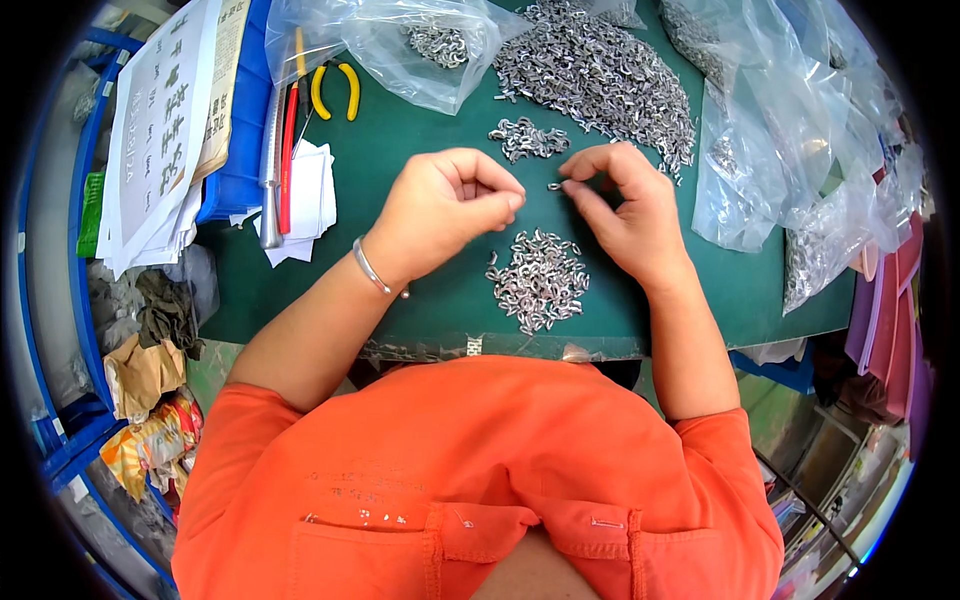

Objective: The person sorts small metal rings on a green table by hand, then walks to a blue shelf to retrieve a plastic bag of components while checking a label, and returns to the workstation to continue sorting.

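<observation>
Right grip (632, 208): narrow pinch, metal piece (555, 187)

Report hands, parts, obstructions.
Right hand pinching small metal piece. Left hand curled, grip unclear. Metal pile between forearms. Yellow-handled pliers clear of both hands.

L hand (445, 210) has its fingers curled, so the palm is hidden & I cannot tell if it holds sth. Metal pc (554, 187) at the fingertips of R hand (630, 210) is partly covered, too small for telling its exact shape. The big pile (600, 80) is cut by the top edge. Contents of the plastic bag (740, 190) are unclear b/c of its folds. Blue shelf (88, 330) is cut by the dark rim. Shirt (390, 450) goes out at the bottom edge; its print is too faint to read.
</observation>
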`<move>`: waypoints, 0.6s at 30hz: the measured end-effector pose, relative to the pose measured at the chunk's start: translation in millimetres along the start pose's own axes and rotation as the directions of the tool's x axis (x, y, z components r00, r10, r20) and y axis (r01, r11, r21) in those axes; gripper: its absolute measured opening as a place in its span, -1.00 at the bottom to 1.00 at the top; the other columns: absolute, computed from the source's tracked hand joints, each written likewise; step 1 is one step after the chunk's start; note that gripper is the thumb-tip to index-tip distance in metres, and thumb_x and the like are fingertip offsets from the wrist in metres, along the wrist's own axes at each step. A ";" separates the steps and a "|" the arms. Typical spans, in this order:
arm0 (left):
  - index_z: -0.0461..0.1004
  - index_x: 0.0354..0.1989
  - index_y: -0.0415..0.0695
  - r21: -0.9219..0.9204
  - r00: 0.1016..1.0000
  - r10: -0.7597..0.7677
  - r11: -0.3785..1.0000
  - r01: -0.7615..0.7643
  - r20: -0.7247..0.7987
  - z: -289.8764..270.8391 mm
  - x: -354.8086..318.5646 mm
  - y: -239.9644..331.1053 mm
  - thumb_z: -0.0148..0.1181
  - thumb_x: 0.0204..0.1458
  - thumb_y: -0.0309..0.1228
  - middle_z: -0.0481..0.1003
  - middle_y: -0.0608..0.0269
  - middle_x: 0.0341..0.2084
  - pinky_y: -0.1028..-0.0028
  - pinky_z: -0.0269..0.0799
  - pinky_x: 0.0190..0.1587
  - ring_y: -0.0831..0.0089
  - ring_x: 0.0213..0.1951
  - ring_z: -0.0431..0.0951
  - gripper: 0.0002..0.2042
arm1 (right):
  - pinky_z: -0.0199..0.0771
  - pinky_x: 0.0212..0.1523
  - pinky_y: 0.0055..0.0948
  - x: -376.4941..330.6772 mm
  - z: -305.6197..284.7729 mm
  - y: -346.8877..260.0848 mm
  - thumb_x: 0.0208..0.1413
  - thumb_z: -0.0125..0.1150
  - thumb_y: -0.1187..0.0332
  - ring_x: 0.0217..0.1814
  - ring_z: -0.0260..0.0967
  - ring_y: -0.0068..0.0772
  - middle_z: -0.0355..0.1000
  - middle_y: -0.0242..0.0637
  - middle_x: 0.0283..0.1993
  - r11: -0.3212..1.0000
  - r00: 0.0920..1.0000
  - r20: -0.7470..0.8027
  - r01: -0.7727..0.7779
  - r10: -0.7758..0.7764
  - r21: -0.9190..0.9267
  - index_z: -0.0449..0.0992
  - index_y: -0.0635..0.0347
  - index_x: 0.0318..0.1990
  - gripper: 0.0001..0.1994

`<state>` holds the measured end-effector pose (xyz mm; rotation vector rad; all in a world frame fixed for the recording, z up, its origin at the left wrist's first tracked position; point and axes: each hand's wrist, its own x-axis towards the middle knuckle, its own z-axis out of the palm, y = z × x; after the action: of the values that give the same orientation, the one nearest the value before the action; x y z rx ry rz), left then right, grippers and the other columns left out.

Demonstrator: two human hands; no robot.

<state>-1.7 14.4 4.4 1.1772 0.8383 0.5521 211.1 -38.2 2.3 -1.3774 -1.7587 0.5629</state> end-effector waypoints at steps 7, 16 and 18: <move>0.55 -0.44 -0.20 0.415 0.882 0.287 0.799 -0.436 0.374 3.9 -5.5 -1.6 0.27 -0.11 -0.62 0.52 0.31 -0.38 0.60 0.41 -0.38 0.57 -0.38 0.50 -0.93 | 0.45 -0.28 -0.43 -1.9 2.1 -3.8 -0.07 0.29 0.59 -0.29 0.45 -0.33 0.46 -0.29 -0.35 0.995 0.993 0.076 -0.090 0.087 0.035 0.42 0.19 -0.30 -0.81; 0.54 -0.41 -0.20 0.444 0.944 0.276 0.833 -0.330 0.183 8.0 -6.2 -0.2 0.32 -0.06 -0.57 0.51 0.33 -0.41 0.64 0.37 -0.41 0.65 -0.44 0.47 -0.92 | 0.44 -0.36 -0.56 -7.8 -4.7 -7.5 -0.05 0.30 0.58 -0.39 0.43 -0.58 0.48 -0.37 -0.41 0.929 0.978 0.209 -0.096 0.021 0.356 0.48 0.24 -0.33 -0.86; 0.54 -0.45 -0.20 0.475 0.884 0.339 0.750 -0.460 0.321 6.0 -6.8 -1.8 0.30 -0.10 -0.60 0.51 0.31 -0.42 0.58 0.40 -0.40 0.58 -0.41 0.49 -0.94 | 0.44 -0.37 -0.53 -6.0 -7.0 -5.3 -0.02 0.25 0.59 -0.43 0.42 -0.55 0.48 -0.34 -0.44 0.955 0.990 0.117 -0.107 0.077 0.277 0.48 0.24 -0.33 -0.90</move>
<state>-1.0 5.3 5.4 1.9395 0.5561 0.5356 214.1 -46.4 8.3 -1.2512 -1.6263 0.9159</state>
